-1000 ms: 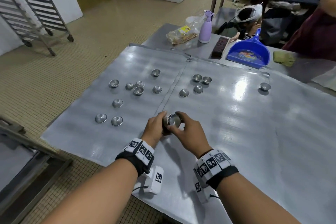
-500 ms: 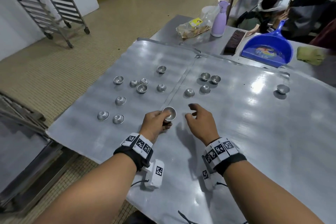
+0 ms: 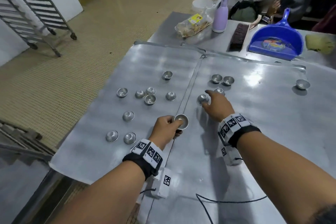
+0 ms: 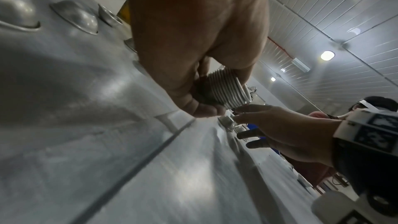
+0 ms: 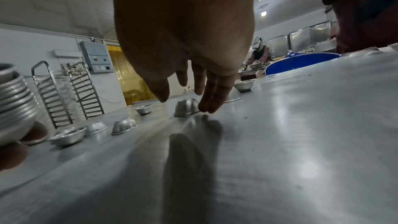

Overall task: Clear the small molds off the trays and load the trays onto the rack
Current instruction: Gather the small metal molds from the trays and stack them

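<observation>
1. Fingers [image 4: 206, 108] of my left hand [image 3: 164, 129] curl round a nested stack of molds [image 4: 226, 89], rims ridged, held just above the seam between the trays [image 3: 272, 114].
2. On my right hand [image 3: 217, 106] the fingers [image 5: 212, 98] are straight and spread, their tips at an upturned dome-shaped mold [image 3: 202, 98] on the right tray.
3. I see more shiny small molds [image 3: 150, 99] scattered over both trays on the bench [image 3: 169, 23].

Commercial bakery kitchen, steel worktable [image 3: 181, 29], wheeled tray rack [image 3: 36, 11], baking trays [image 3: 154, 60], small molds [image 3: 167, 75]
</observation>
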Demonstrator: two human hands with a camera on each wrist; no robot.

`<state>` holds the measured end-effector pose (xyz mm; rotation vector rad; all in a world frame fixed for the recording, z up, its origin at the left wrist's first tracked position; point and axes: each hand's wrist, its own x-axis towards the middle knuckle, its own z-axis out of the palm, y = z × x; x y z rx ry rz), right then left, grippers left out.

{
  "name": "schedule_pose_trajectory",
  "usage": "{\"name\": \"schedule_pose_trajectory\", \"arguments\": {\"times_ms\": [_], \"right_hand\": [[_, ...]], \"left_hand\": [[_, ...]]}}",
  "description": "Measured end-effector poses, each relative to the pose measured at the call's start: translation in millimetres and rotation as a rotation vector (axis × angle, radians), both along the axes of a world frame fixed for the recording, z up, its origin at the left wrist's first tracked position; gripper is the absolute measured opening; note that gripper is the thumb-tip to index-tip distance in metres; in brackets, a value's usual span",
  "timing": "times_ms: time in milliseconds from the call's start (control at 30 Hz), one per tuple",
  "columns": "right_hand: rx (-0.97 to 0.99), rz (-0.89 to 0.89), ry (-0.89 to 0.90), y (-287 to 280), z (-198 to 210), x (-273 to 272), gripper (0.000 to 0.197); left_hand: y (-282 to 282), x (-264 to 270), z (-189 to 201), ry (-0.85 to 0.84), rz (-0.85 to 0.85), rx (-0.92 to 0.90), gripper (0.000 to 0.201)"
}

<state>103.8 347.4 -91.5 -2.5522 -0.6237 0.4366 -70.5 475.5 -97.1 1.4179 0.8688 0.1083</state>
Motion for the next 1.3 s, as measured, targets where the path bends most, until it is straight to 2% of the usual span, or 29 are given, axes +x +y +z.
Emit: {"name": "schedule_pose_trajectory", "arguments": {"times_ms": [167, 267, 333, 433, 600, 700, 833, 1000, 1133, 1233, 1300], "right_hand": [[-0.124, 0.021, 0.026, 26, -15, 4, 0.056], [-0.133, -0.032, -0.005, 28, -21, 0, 0.045], [-0.130, -0.048, -0.034, 25, -23, -4, 0.036], [-0.132, -0.072, -0.049, 15, -23, -11, 0.033], [-0.105, -0.136, -0.040, -16, -27, -25, 0.020], [-0.050, -0.193, -0.044, -38, -25, -35, 0.021], [0.031, -0.234, -0.065, -72, -18, -44, 0.037], [0.022, -0.282, -0.068, -111, -10, -52, 0.020], [0.025, -0.254, -0.041, -133, -8, -55, 0.019], [0.022, -0.221, -0.027, -142, -8, -55, 0.030], [0.018, -0.200, 0.003, -146, -9, -55, 0.050]], "left_hand": [[26, 2, -9, 0.026, -0.094, 0.011, 0.028], [33, 4, -8, 0.020, -0.135, 0.010, 0.015], [35, 7, -8, 0.014, -0.148, 0.005, 0.015], [30, 12, -5, 0.011, -0.173, 0.006, 0.023], [5, 26, -2, -0.023, -0.216, 0.000, 0.009], [-14, 33, -2, -0.032, -0.237, 0.006, 0.008], [-42, 40, -4, -0.045, -0.248, -0.001, 0.006], [-73, 48, -6, -0.061, -0.270, -0.024, 0.009], [-92, 54, -9, -0.060, -0.272, -0.014, 0.012], [-101, 58, -12, -0.065, -0.248, -0.017, 0.017], [-105, 60, -14, -0.063, -0.236, -0.014, 0.016]]}}
